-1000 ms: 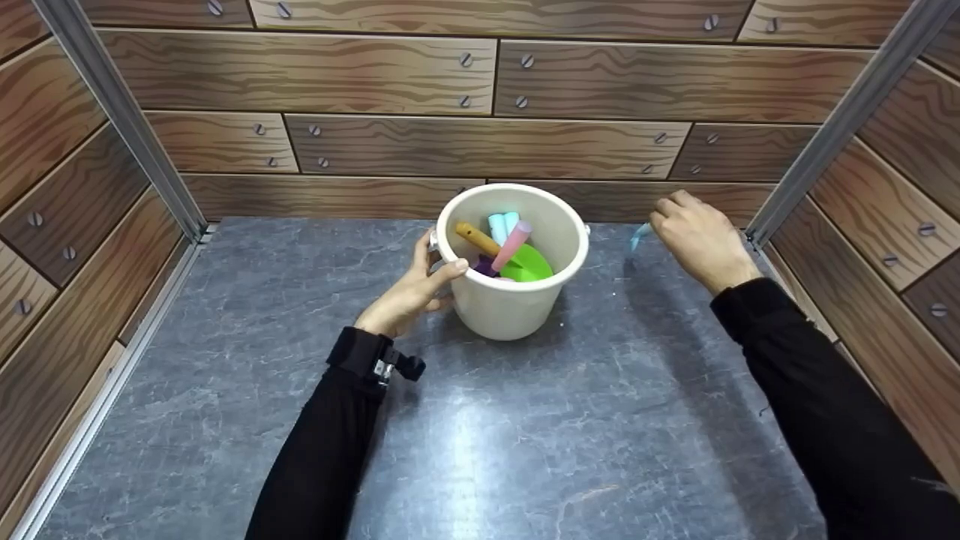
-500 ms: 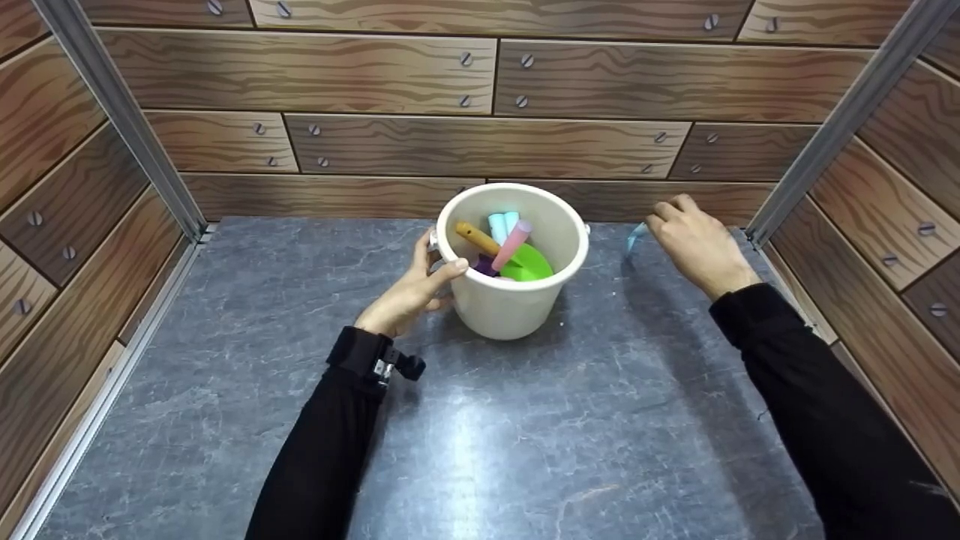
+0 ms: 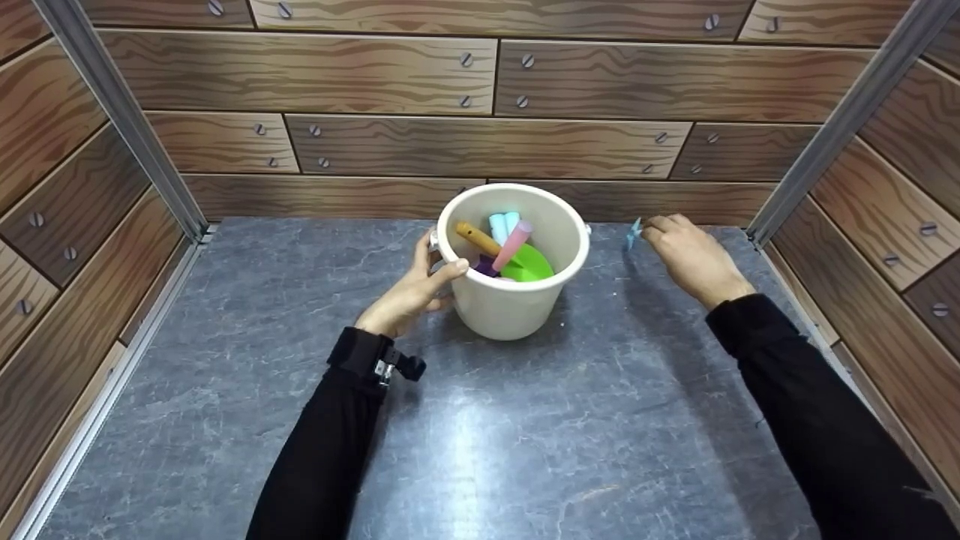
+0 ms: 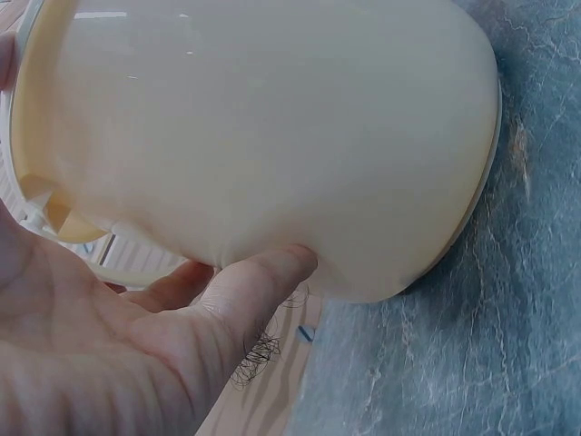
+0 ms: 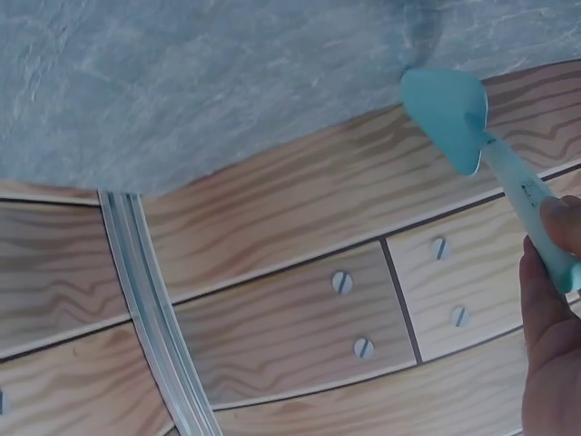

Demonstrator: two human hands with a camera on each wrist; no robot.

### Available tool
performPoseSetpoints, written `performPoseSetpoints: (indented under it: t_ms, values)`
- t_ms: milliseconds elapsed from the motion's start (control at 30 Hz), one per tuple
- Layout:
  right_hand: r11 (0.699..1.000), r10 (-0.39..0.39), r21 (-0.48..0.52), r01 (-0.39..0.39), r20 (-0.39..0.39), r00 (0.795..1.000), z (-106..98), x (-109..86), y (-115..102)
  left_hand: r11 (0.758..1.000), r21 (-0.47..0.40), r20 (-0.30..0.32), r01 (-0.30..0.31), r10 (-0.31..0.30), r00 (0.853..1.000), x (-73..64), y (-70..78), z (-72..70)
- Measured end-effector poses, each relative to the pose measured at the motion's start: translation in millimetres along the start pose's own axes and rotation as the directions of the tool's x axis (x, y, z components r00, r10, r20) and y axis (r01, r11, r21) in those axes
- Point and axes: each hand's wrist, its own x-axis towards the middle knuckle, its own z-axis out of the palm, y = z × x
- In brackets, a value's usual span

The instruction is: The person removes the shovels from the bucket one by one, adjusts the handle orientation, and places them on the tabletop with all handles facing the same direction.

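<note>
So, right of the white bucket (image 3: 510, 311) on the bench (image 3: 600, 420), the right hand (image 3: 696, 259) has its fingers pinching a blue shovel (image 5: 507, 170); the left hand (image 3: 409, 292) grips the bucket, thumb at its rim

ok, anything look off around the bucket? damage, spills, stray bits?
Minor only: a brownish scuff on the grey marbled surface, browner than the pale veins, maybe wear; and a stray white speck beside the cream bucket. No damage shows on the bucket.
</note>
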Motion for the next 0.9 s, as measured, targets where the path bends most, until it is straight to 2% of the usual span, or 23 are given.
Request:
performPoseSetpoints:
  t_ms: [233,400,667,900]
  values:
    - [0.997,0.035,0.064,-0.039,0.054,0.998,10,-5.7,-2,1.000,0.010,0.000,0.004,-0.004,1.000,1.2,-1.4,-0.5]
    - [0.997,0.060,0.051,-0.065,0.082,0.995,17,-10.9,0,1.000,0.016,-0.005,0.006,-0.006,1.000,-0.3,-0.2,-0.4]
    - [0.981,0.112,0.150,-0.119,0.054,0.992,27,-23.0,8,1.000,0.026,0.000,0.006,-0.006,1.000,0.0,0.1,-0.4]
    - [0.964,0.183,0.171,-0.202,0.121,0.976,33,-31.1,15,0.999,0.038,-0.007,0.011,-0.011,1.000,-0.3,0.5,-0.2]
